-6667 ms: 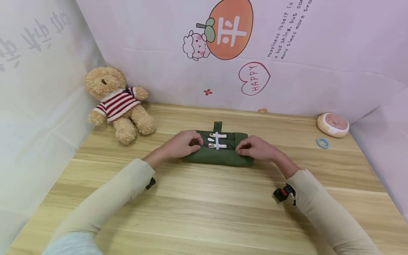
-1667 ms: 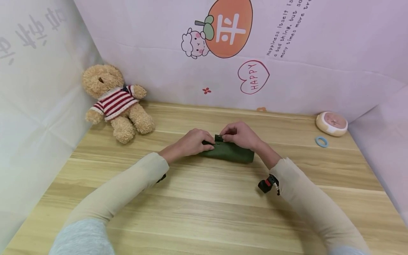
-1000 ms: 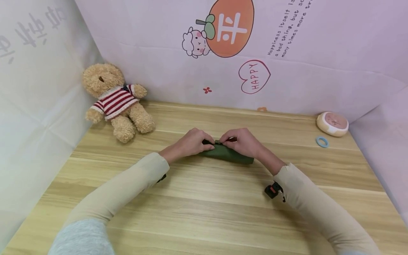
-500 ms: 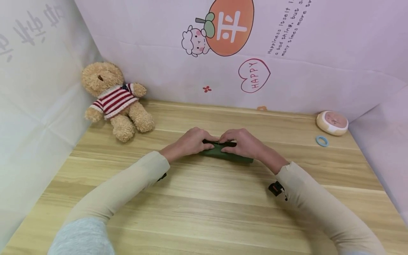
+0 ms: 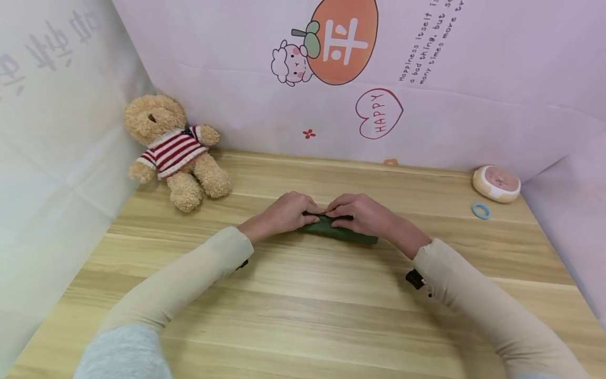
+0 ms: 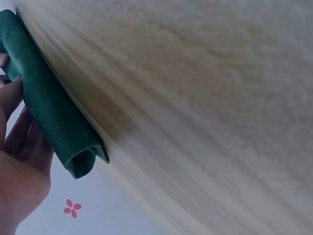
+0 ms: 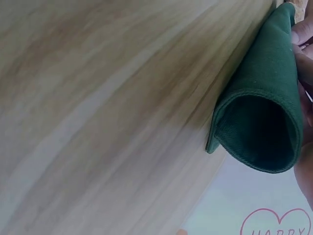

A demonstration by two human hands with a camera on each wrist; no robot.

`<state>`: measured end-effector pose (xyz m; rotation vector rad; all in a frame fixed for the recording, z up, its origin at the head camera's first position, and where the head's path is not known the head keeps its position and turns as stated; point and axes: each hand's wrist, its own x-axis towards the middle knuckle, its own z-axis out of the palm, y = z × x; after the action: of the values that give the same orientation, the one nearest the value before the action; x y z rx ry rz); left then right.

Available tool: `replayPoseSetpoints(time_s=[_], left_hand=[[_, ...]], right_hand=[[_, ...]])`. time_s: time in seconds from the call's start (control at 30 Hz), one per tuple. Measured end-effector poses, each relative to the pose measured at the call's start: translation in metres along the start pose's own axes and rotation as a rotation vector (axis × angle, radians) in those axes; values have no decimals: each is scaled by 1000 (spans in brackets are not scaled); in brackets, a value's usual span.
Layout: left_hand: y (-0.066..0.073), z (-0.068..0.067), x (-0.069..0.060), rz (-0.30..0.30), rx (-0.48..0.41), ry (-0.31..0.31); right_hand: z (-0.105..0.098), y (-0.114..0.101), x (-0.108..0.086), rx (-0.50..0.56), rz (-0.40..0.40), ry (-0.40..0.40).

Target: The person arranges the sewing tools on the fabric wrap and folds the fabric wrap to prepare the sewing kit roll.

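A dark green fabric pouch (image 5: 326, 227) lies folded into a roll on the table, with a hollow end showing in both wrist views. My left hand (image 5: 288, 212) pinches its upper edge left of the middle, thumb on the near side. From the right, my right hand (image 5: 365, 215) pinches the same edge, its fingertips meeting the left ones at the centre. The fingers cover the small snap tab there, so whether it is fastened cannot be seen. In the left wrist view, thumb and fingers hold the green roll (image 6: 54, 107) from its far side.
A teddy bear (image 5: 175, 152) in a striped sweater sits at the back left. At the back right are a round cream-and-pink object (image 5: 497, 183) and a light blue ring (image 5: 481, 210). A printed white cloth (image 5: 260, 116) stands behind the wooden table (image 5: 303, 316).
Earlier the pouch lay open, showing pale clip-like items under a white strap. It became folded over, and my right hand brought the tab down to the middle. Lately the hands barely move.
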<state>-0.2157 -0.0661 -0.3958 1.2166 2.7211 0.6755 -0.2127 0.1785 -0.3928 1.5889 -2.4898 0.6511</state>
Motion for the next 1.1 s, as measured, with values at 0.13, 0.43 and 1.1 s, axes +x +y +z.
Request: replayPoseSetpoints(time_s=[0.13,0.43,1.1], left_hand=[[1,0,1,11,34,9],[-2,1,0,30,15,34],[-2,1,1,34,17,6]], right_hand=[[-1,2,-1,-52,-76,11],[-3,3,-3,-216,-222,-7],[0,-3,-9,-272,-138,-65]])
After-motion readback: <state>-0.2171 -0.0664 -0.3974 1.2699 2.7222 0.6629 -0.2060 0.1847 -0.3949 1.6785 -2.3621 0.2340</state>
